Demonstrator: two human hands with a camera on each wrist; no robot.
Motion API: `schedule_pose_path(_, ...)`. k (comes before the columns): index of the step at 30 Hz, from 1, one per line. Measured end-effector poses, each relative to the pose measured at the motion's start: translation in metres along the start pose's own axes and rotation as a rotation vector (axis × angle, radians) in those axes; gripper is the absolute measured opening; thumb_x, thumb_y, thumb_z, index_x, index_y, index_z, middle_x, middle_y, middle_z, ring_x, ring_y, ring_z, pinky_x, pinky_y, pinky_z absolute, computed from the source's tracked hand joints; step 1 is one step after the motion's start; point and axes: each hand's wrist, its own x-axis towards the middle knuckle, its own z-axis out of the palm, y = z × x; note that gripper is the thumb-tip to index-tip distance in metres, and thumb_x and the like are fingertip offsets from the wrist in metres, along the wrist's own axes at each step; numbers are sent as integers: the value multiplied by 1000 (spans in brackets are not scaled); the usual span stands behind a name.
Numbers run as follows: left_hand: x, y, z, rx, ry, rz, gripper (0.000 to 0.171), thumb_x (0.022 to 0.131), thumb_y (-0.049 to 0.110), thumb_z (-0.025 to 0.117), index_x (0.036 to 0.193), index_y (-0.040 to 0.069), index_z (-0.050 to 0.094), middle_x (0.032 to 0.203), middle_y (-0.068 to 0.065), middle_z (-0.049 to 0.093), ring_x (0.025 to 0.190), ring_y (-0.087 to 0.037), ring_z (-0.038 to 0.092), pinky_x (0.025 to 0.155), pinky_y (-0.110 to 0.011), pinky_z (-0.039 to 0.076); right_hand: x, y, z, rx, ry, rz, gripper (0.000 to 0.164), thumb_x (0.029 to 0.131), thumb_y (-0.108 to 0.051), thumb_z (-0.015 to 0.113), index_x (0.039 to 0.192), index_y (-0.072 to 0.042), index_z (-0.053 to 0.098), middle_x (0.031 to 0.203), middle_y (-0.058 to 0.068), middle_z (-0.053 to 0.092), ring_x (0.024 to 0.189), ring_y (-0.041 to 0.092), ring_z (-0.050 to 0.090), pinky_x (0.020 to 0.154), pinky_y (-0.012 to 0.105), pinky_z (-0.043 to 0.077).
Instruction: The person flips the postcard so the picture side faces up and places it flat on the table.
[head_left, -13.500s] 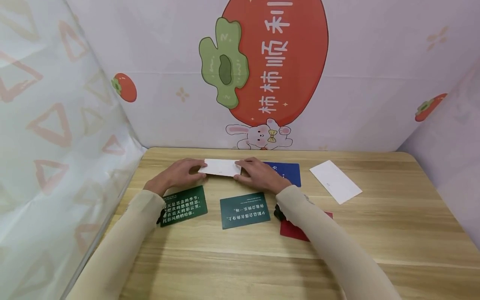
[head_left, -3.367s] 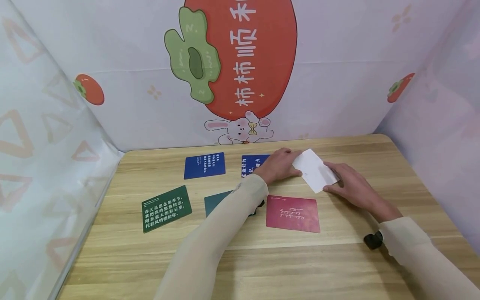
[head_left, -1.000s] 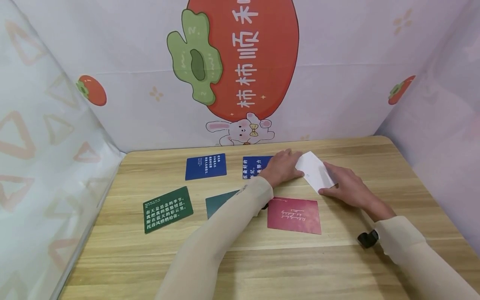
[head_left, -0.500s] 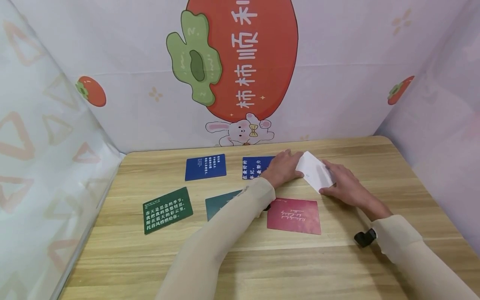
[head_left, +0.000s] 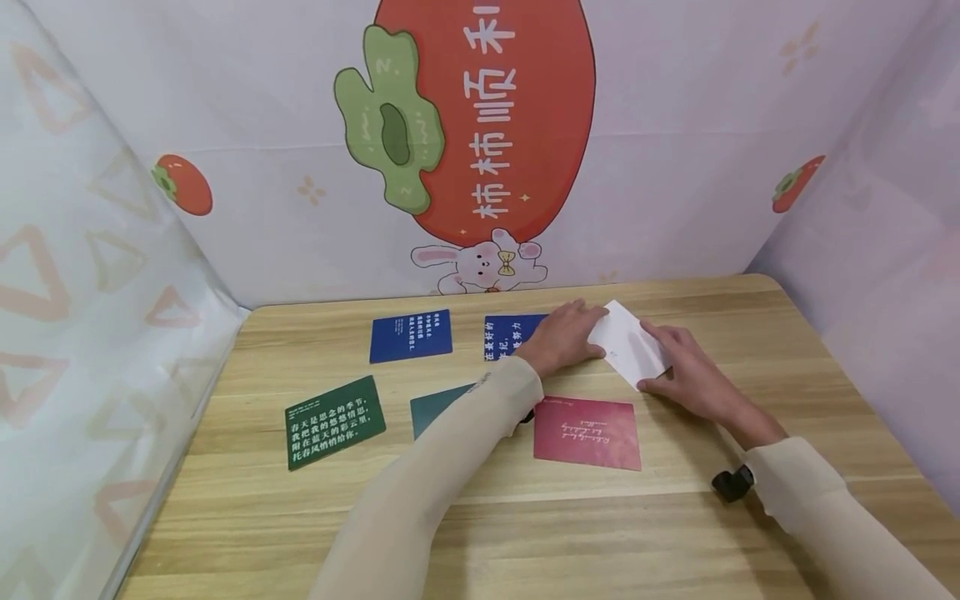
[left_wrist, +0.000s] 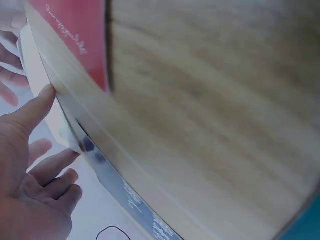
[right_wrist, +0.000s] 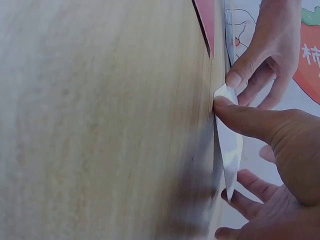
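Observation:
A white card (head_left: 633,346), blank apart from a small mark, is at the back right of the table between both hands. My left hand (head_left: 564,337) pinches its left end, thumb at the near edge and fingers at the far corner. At the opposite end my right hand (head_left: 693,375) grips it the same way. The right wrist view shows the card (right_wrist: 229,145) tilted, nearly edge-on, under the right thumb. Just left of the left hand lies a blue card (head_left: 501,336) with white writing, partly covered by that hand. A crimson card (head_left: 588,433) lies nearer me.
Another blue card (head_left: 411,336) lies at the back left of the wooden table (head_left: 562,533). A dark green card (head_left: 333,421) is in front of it. The left sleeve (head_left: 442,475) partly hides a teal card (head_left: 431,408). A printed cloth (head_left: 660,200) hangs behind.
At first both hands held a white-faced card at the back left; a blue card now lies there, writing up. Both hands have moved right to the other white card and stayed there, nearly still.

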Motion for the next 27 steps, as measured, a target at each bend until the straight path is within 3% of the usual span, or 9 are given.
schedule_pose_path(7, -1, 0, 2, 25, 38, 21, 72, 103, 41, 77, 166, 26, 46, 169, 5, 51, 165, -21, 36, 134, -40, 35, 1, 5, -2, -46, -28, -3, 105, 92, -29, 90, 170, 3, 27, 165, 36, 40, 147, 56, 41, 116, 77, 37)
schedule_pose_path(19, -2, -8, 5, 43, 103, 60, 68, 102, 46, 76, 162, 23, 53, 155, 0, 63, 145, -18, 55, 121, -32, 50, -5, 15, -5, -26, -21, -48, 98, 92, -23, 90, 169, -2, 33, 168, 33, 37, 151, 56, 38, 119, 79, 35)
schedule_pose_path(27, -2, -10, 3, 163, 115, 67, 81, 100, 56, 76, 166, 18, 47, 157, 0, 60, 141, -16, 52, 124, -28, 45, -6, 16, -5, -54, 6, -47, 95, 92, -16, 89, 169, -5, 35, 169, 33, 37, 153, 58, 36, 120, 79, 34)
